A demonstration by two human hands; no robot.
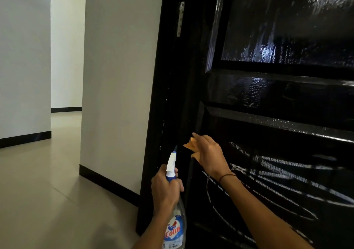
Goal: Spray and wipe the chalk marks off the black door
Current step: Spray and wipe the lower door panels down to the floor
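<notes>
The glossy black door [268, 99] fills the right half of the head view. White chalk marks [283, 174] streak across its lower panel. My right hand [209, 155] presses an orange cloth [191, 146] against the panel's left edge, with the cloth mostly hidden under the palm. My left hand [165, 189] grips the neck of a clear spray bottle [175, 216] with a white and blue trigger head, nozzle pointing up toward the door edge. The upper panel shines wet.
A black door frame [162, 114] with a metal hinge [181, 18] stands left of the door. A white wall [118, 76] with black skirting juts out beside it. Beige tiled floor [47, 191] runs left into a hallway.
</notes>
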